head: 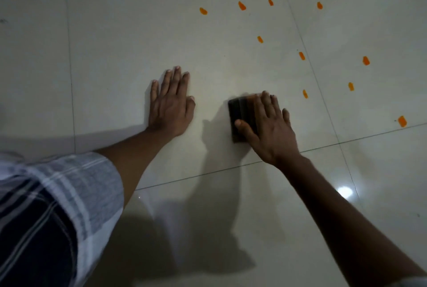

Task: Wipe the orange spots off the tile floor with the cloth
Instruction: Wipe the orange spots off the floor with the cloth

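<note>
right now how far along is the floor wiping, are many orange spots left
Done: the tile floor around both hands shows no orange, though whether it was wiped cannot be told. In hand: the right hand presses the dark folded cloth flat on the floor while the left hand braces, palm down. Left: ten orange spots, from the nearest to the far row.

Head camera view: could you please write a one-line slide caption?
Right hand presses a folded dark cloth on pale tile floor; left hand braces flat; orange spots remain.
</note>
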